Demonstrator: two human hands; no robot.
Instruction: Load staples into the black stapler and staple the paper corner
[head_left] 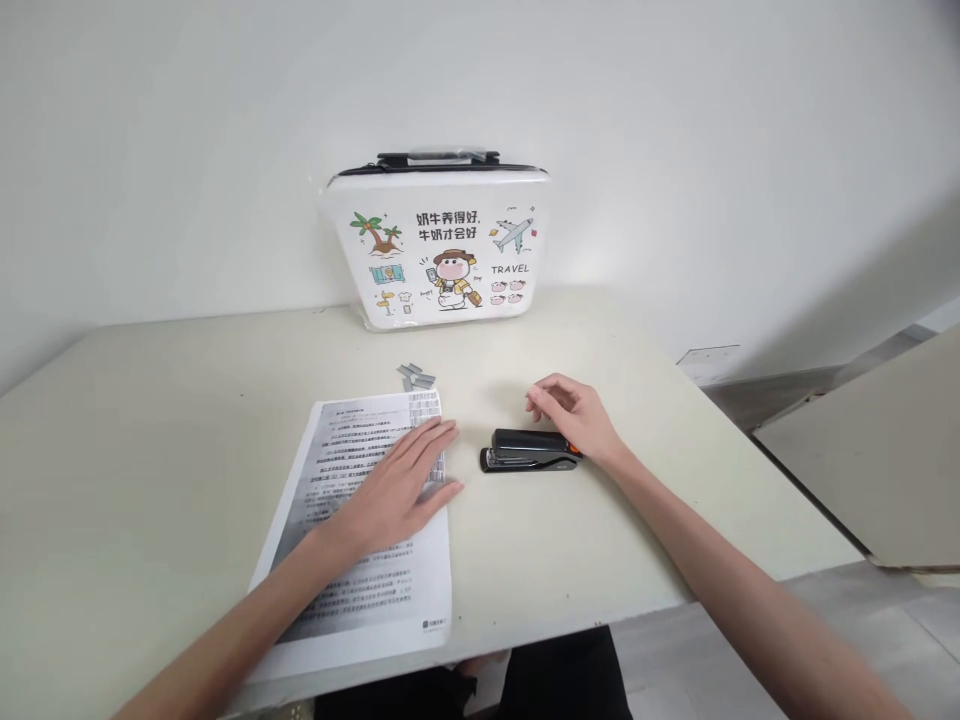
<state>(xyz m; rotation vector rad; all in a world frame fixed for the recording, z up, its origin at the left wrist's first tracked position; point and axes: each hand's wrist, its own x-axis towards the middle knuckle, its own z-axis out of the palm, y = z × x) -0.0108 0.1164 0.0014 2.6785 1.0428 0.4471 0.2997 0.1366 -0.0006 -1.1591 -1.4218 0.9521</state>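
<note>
Printed paper sheets (352,590) lie on the table, covered in text with a grey shaded area. My left hand (401,480) rests flat on them near the right edge, its fingers stretched out. To the right of the sheets a black stapler (529,450) with an orange part at its back end lies on its base, pointing left. My right hand (566,405) is just behind the stapler's back end, fingers curled in and thumb against them; whatever they may hold is hidden. Several small grey strips of staples (416,378) lie beyond the sheets' top edge.
A white case (442,245) with cartoon prints and a black handle stands at the table's back against the wall. The pale table (150,420) ends at a front edge above my dark-clothed legs (566,675). A pale panel (862,450) stands on the right.
</note>
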